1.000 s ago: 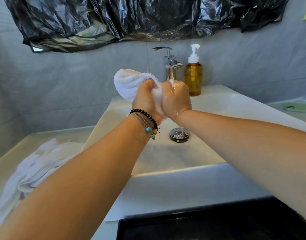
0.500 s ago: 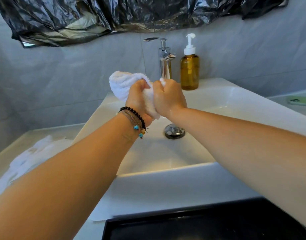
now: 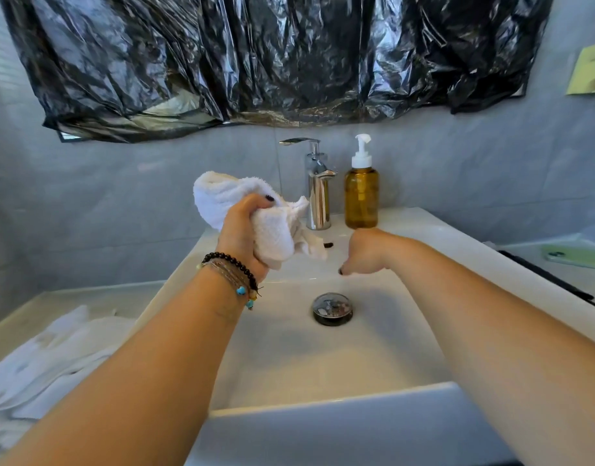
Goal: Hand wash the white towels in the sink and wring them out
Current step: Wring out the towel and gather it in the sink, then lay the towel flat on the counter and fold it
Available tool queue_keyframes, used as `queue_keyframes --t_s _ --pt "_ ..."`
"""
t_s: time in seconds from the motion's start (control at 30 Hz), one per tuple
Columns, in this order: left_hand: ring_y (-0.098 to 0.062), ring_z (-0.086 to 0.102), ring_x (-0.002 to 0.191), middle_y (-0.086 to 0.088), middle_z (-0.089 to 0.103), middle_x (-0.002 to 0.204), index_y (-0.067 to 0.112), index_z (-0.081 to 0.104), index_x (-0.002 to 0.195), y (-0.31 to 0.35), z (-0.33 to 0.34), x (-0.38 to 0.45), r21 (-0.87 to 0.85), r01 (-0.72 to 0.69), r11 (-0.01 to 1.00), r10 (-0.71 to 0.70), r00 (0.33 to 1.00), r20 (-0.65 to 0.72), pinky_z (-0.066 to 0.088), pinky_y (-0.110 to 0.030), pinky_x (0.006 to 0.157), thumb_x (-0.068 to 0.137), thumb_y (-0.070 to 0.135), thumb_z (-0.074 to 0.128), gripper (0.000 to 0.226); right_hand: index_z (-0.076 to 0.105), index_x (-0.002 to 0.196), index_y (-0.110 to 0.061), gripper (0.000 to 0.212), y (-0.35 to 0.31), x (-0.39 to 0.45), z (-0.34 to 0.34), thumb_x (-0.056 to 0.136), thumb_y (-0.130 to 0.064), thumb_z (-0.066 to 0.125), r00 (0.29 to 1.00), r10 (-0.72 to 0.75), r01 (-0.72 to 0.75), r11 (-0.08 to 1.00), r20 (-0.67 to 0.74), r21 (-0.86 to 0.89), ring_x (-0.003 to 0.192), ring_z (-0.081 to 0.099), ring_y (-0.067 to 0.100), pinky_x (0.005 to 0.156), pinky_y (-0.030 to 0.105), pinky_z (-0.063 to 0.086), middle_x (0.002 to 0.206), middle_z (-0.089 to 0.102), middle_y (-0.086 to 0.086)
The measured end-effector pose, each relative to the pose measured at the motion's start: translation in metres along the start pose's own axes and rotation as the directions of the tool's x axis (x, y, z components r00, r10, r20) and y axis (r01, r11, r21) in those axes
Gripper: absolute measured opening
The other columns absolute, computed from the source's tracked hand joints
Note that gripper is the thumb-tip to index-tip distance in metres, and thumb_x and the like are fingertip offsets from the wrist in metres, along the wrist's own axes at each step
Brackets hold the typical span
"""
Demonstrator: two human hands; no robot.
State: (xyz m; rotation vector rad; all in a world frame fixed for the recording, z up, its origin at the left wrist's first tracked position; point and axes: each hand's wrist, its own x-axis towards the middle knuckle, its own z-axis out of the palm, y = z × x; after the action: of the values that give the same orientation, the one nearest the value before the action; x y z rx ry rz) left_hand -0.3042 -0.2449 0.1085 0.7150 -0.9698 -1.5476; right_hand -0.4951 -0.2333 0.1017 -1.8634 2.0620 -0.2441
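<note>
Towel [image 3: 255,213] up over the basin, bunched in your left hand [image 3: 244,235], fingers curled tight round its middle; one end bulges out above the fist, a loose corner hangs toward the faucet [image 3: 318,186]. And there's the change: a second ago both fists were clamped on it, twisting; now your right hand [image 3: 365,252] has let go and dropped low over the sink [image 3: 289,364], clear of the cloth, holding nothing, knuckles bent over, though you can't quite see from here how tightly the fingers curl. That reads like the wring on this one is finished, or you're resetting for another twist; no water shows running off it; drain [image 3: 332,309] open, basin holding no water. More white towels [image 3: 47,358] lie heaped on the counter to your left, well apart from the sink; whether they're washed already, can't tell; likely this one joins them.
</note>
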Motion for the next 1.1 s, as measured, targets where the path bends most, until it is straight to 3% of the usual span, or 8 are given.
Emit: queue_keyframes --t_s 0.1,0.23,0.33,0.4,0.53,0.6,0.87,1.1 --pt "-0.027 0.065 0.076 -0.011 0.064 0.099 0.013 0.062 0.089 0.004 0.001 -0.006 -0.034 0.014 0.999 -0.013 1.000 0.022 0.053 -0.051 0.085 0.085 0.022 0.057 0.011 0.061 0.111 -0.010 0.025 -0.008 -0.006 -0.007 0.093 -0.027 0.059 0.993 -0.115 0.104 0.956 0.024 0.273 0.086 0.069 0.022 0.078 0.033 0.056 0.095 0.067 0.004" --pt "-0.024 0.067 0.063 -0.008 0.068 0.080 0.012 0.060 0.094 0.012 0.007 -0.017 -0.098 0.000 0.995 0.013 0.991 0.136 0.056 -0.036 0.054 0.091 0.025 0.050 0.016 0.063 0.114 -0.005 0.028 -0.013 -0.017 -0.019 0.096 -0.024 0.056 0.949 -0.297 0.029 0.422 0.107 0.906 0.094 0.069 0.030 0.080 0.037 0.056 0.105 0.070 0.016" --pt "-0.020 0.064 0.058 -0.003 0.064 0.070 0.014 0.059 0.091 0.018 0.010 -0.021 -0.108 -0.027 0.994 0.051 0.973 0.226 0.052 -0.028 0.049 0.092 0.025 0.047 0.016 0.061 0.115 -0.008 0.031 -0.005 -0.020 0.002 0.091 -0.027 0.063 0.998 -0.026 0.007 0.944 0.055 0.330 0.085 0.063 0.025 0.074 0.032 0.051 0.111 0.068 0.015" --pt "-0.018 0.065 0.058 -0.002 0.066 0.069 0.014 0.063 0.085 0.018 0.010 -0.026 -0.064 -0.033 0.997 0.051 0.953 0.299 0.051 -0.026 0.051 0.094 0.023 0.043 0.024 0.062 0.109 -0.014 0.020 -0.010 -0.023 0.002 0.091 -0.020 0.064 0.988 0.008 0.040 0.953 -0.156 0.301 0.080 0.059 0.019 0.068 0.026 0.047 0.105 0.066 0.008" --pt "-0.025 0.069 0.092 -0.012 0.071 0.104 0.006 0.067 0.108 0.011 0.014 -0.034 0.060 -0.002 0.998 -0.019 0.938 0.345 0.052 -0.040 0.084 0.093 0.031 0.051 0.033 0.069 0.093 -0.015 0.014 -0.036 -0.054 -0.013 0.094 -0.020 0.056 0.923 -0.087 0.384 0.168 -0.375 0.908 0.072 0.064 0.020 0.064 0.030 0.049 0.084 0.068 0.007" --pt "-0.028 0.069 0.105 -0.012 0.071 0.115 0.006 0.063 0.122 0.006 0.016 -0.033 0.113 -0.006 0.994 -0.023 0.967 0.253 0.053 -0.046 0.096 0.081 0.042 0.071 0.055 0.070 0.080 -0.019 0.017 -0.042 -0.069 -0.008 0.091 -0.021 0.057 0.903 -0.163 0.412 0.063 -0.398 0.909 0.072 0.061 0.017 0.066 0.031 0.046 0.076 0.065 0.002" --pt "-0.029 0.069 0.107 -0.015 0.071 0.117 0.002 0.064 0.122 0.014 0.016 -0.056 0.163 -0.050 0.985 0.039 0.997 0.073 0.055 -0.044 0.096 0.090 0.042 0.066 0.050 0.065 0.118 -0.022 0.034 -0.049 -0.108 -0.005 0.085 -0.015 0.072 0.840 -0.255 0.542 0.399 -0.478 0.740 0.106 0.065 0.017 0.093 0.034 0.053 0.116 0.068 0.004" --pt "-0.025 0.061 0.067 -0.009 0.064 0.074 0.008 0.072 0.081 0.102 -0.036 -0.130 -0.080 -0.106 0.991 0.117 0.984 0.137 0.047 -0.034 0.069 0.095 0.050 0.035 0.058 0.066 0.113 -0.013 0.025 -0.133 -0.164 -0.015 0.089 -0.006 0.064 0.756 -0.533 0.603 0.344 -0.379 0.720 0.094 0.066 0.012 0.083 0.024 0.055 0.111 0.070 0.004"
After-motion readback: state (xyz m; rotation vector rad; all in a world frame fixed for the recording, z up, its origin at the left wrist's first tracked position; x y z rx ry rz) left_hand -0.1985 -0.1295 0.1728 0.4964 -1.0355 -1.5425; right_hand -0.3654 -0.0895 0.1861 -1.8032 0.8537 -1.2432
